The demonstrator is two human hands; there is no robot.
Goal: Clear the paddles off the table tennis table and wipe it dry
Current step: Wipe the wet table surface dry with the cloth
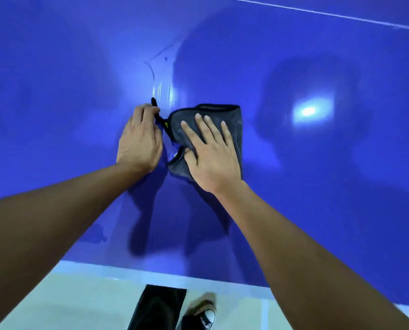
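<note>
While my left hand [139, 136] is pinching the corner of the cloth [234, 125], my flattened right hand [210, 156] is pressing it, wet streaks [161, 91] just beyond.

Blue table top [294, 210], glossy. A grey cloth [232, 122] with black trim is spread on it near mid-frame and bunched at its left side. Wet streaks [163, 91] are seen just beyond the cloth's left corner. A white line [317, 11] is painted at the far right, and a white edge band [151, 273] along the near side.
</note>
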